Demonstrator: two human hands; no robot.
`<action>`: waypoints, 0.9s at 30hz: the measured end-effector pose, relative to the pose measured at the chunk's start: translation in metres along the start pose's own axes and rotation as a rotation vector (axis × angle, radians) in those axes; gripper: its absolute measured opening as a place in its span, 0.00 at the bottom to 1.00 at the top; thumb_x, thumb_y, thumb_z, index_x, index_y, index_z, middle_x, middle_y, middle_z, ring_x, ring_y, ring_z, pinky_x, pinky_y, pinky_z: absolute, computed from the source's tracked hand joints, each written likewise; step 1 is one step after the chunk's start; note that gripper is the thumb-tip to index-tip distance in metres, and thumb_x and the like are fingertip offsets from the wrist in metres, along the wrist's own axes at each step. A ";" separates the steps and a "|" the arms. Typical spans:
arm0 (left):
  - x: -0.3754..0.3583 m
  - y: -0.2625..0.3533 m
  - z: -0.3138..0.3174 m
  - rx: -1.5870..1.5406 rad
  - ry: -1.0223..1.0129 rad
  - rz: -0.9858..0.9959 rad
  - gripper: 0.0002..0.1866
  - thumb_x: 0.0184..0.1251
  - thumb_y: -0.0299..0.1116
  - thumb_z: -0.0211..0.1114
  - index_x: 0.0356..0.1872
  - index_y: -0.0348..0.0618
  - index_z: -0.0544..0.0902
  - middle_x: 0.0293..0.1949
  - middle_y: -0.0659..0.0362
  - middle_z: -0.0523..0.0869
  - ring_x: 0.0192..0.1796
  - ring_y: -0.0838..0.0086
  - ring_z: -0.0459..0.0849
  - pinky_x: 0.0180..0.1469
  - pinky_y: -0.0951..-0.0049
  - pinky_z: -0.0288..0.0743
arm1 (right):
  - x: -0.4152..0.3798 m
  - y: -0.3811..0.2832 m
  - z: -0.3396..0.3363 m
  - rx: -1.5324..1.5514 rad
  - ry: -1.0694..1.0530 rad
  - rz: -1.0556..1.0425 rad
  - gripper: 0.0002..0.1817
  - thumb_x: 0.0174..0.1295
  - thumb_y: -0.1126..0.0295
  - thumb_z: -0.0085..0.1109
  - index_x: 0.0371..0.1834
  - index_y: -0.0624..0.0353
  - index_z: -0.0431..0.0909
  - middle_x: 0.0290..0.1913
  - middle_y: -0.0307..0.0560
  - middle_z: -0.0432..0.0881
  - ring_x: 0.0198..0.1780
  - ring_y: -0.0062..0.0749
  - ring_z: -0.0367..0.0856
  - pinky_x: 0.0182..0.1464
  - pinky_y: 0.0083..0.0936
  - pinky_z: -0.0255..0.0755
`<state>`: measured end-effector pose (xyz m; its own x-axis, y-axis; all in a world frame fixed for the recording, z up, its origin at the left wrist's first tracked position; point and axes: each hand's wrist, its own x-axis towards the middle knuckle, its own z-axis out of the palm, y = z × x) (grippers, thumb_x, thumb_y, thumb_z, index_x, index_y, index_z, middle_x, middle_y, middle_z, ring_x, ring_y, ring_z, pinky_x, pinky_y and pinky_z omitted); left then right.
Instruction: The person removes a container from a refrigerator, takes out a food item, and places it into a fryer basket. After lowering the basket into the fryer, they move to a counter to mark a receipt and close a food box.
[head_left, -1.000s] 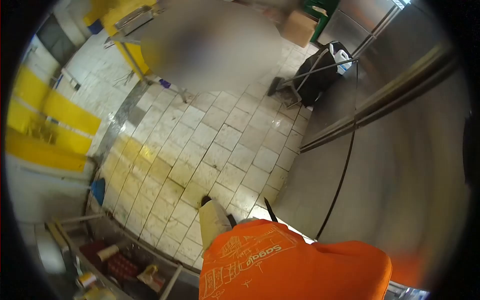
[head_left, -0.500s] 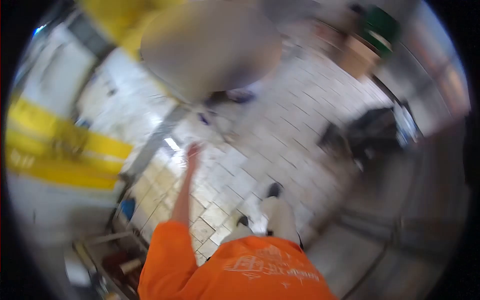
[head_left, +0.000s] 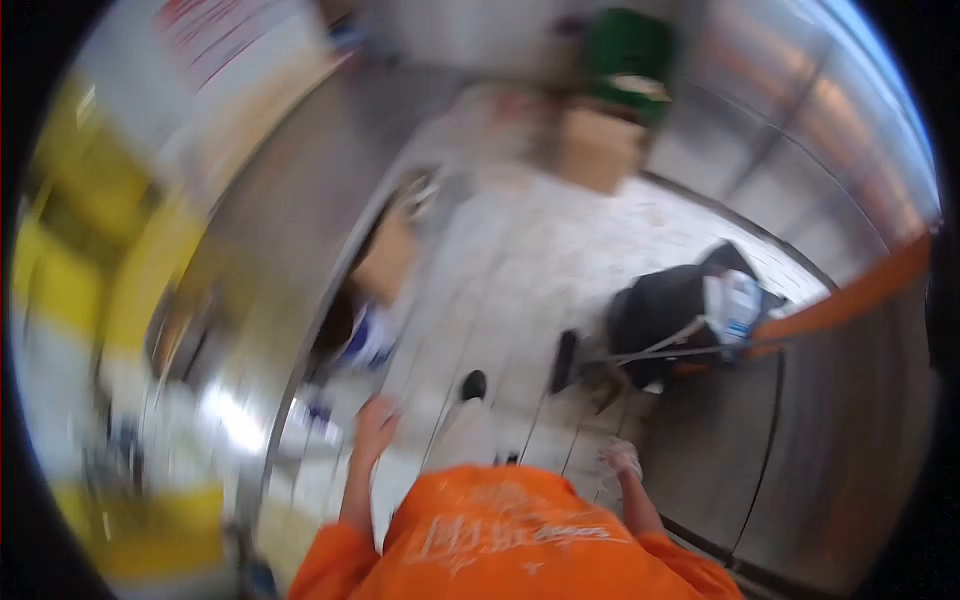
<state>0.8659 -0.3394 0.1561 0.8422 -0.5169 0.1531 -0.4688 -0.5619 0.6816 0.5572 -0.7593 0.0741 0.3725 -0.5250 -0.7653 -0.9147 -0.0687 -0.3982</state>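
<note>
Hands first: the left hand hangs out in front of the body over the pale tiled floor, forearm bare below an orange sleeve. It grasps nothing that can be made out; the frame is smeared by motion, so whether the fingers are spread or curled cannot be told. The right hand is lower and nearer the body, also over the floor, just left of the steel cabinet front. It looks pale and loosely bunched, but the blur hides whether it is clenched or released, and no object shows in it.

Between the two hands, an orange shirt with pale printed lettering fills the bottom of the view. Above it one light trouser leg ends in a dark shoe, planted on the tiles between the hands.

To the right of the shoe, a black bag sits on the floor against the steel cabinet front, with a white and blue item at its upper right. Thin metal rods cross in front of the bag. A dark cable hangs down the cabinet face, well right of the right hand.

Farther off, a brown cardboard box stands on the floor with a green container just behind it. At left, a long steel counter edge runs diagonally, with yellow surfaces beyond it, all badly blurred.
</note>
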 end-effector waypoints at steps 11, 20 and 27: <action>0.506 0.152 0.255 -0.426 -0.168 0.147 0.10 0.65 0.30 0.65 0.28 0.37 0.74 0.21 0.65 0.78 0.25 0.88 0.71 0.26 0.83 0.64 | 0.189 -0.256 -0.152 0.121 0.293 -0.479 0.15 0.64 0.60 0.56 0.48 0.57 0.81 0.42 0.51 0.86 0.45 0.44 0.84 0.48 0.33 0.76; 0.788 0.423 0.549 -0.151 -0.557 0.987 0.13 0.59 0.38 0.68 0.40 0.43 0.80 0.34 0.50 0.84 0.37 0.58 0.82 0.42 0.60 0.75 | 0.295 -0.307 -0.339 0.741 0.687 -0.326 0.14 0.66 0.63 0.56 0.49 0.59 0.80 0.41 0.48 0.86 0.43 0.29 0.83 0.47 0.29 0.76; 0.892 0.348 0.663 0.123 -1.039 0.514 0.19 0.56 0.40 0.72 0.44 0.40 0.82 0.34 0.51 0.88 0.38 0.61 0.87 0.44 0.64 0.79 | 0.420 -0.308 -0.580 0.451 0.815 -0.302 0.17 0.66 0.59 0.56 0.51 0.57 0.79 0.40 0.52 0.85 0.43 0.40 0.84 0.47 0.32 0.76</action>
<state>1.2775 -1.4243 0.0557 -0.0515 -0.9501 -0.3077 -0.7618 -0.1618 0.6272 0.9052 -1.4510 0.1687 0.2039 -0.9754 -0.0833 -0.5899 -0.0545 -0.8056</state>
